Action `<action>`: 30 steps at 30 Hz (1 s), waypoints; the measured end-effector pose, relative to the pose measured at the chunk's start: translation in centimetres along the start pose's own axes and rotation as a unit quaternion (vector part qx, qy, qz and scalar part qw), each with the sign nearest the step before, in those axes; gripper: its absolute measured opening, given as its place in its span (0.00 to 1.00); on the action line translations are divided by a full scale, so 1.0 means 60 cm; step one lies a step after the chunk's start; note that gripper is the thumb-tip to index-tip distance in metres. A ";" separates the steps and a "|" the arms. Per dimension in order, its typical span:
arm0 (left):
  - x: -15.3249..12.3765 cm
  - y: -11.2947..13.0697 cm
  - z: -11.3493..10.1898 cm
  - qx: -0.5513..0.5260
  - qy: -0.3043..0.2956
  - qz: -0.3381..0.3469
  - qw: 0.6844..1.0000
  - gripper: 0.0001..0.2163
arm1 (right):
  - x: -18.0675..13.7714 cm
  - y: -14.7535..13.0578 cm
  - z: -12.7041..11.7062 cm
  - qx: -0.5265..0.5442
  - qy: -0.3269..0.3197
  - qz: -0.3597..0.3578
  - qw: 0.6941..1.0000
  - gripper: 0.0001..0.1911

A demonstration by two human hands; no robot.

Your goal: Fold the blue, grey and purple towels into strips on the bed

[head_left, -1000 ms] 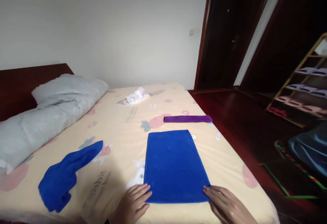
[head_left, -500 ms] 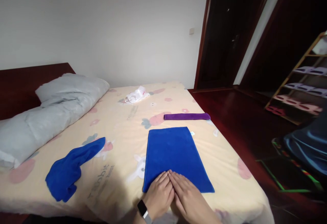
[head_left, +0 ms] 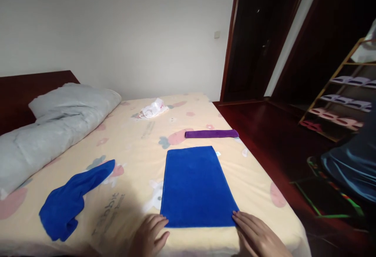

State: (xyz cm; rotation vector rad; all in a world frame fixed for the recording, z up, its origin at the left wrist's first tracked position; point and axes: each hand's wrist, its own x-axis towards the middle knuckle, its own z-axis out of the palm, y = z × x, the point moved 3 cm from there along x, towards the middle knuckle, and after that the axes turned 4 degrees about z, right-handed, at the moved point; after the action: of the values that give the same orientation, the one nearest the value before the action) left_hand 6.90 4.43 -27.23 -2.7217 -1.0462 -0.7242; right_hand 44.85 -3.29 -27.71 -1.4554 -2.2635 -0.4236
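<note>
A blue towel [head_left: 196,186] lies flat as a neat rectangle on the bed sheet [head_left: 138,159]. My left hand [head_left: 150,236] rests at its near left corner, fingers stretched out flat. At the near right corner lies my right hand [head_left: 258,236], also open with fingers spread on the sheet. A crumpled blue cloth [head_left: 70,200] lies to the left. Beyond the flat towel sits a folded purple towel [head_left: 211,133].
A grey duvet [head_left: 53,126] lies along the bed's left side by the dark headboard. A white plastic bag [head_left: 153,108] sits at the far end. The bed edge drops on the right to a dark red floor; a shoe rack [head_left: 343,100] stands beyond.
Half a second ago both hands lay together on the middle of the towel's near edge. They have slid apart to its two near corners, as they were a second ago.
</note>
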 end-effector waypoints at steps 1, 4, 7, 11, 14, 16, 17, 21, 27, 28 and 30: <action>0.007 -0.001 -0.001 -0.007 0.004 -0.006 1.000 0.11 | 0.005 0.002 0.003 0.009 -0.007 0.007 1.000 0.20; 0.029 0.001 -0.009 -0.016 -0.009 0.008 1.000 0.13 | 0.016 0.006 0.019 0.026 0.006 0.010 1.000 0.15; 0.040 0.005 -0.018 0.000 -0.036 0.044 0.998 0.15 | 0.015 0.011 0.032 0.014 0.027 -0.011 0.999 0.17; 0.031 0.000 -0.022 -0.009 -0.020 0.017 1.000 0.14 | 0.008 0.019 0.024 0.036 0.005 -0.009 0.999 0.18; 0.023 -0.004 -0.014 -0.024 -0.027 0.003 0.999 0.13 | 0.010 0.022 0.010 0.095 -0.021 0.020 0.995 0.15; 0.020 -0.005 -0.009 -0.027 -0.035 0.011 0.999 0.13 | 0.013 0.023 0.007 0.135 -0.040 0.052 0.989 0.14; 0.020 -0.006 -0.007 -0.029 -0.036 0.009 0.999 0.13 | 0.015 0.024 0.008 0.154 -0.047 0.066 0.985 0.13; 0.022 -0.017 -0.004 -0.075 -0.035 -0.059 0.995 0.13 | 0.016 0.034 0.022 0.233 -0.061 0.135 0.961 0.13; 0.034 -0.043 0.003 -0.215 -0.058 -0.248 0.943 0.11 | 0.017 0.060 0.039 0.338 -0.114 0.260 0.898 0.20; 0.036 -0.045 0.006 -0.230 -0.057 -0.267 0.934 0.12 | 0.020 0.063 0.039 0.344 -0.114 0.269 0.892 0.21; 0.041 -0.047 0.014 -0.244 -0.042 -0.288 0.925 0.13 | 0.030 0.065 0.038 0.338 -0.108 0.277 0.893 0.21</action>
State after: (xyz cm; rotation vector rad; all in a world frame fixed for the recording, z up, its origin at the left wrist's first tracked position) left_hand 6.93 8.21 -26.90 -2.8511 -1.9663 -1.0798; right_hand 47.34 0.76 -28.67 -1.6819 -1.7251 0.6651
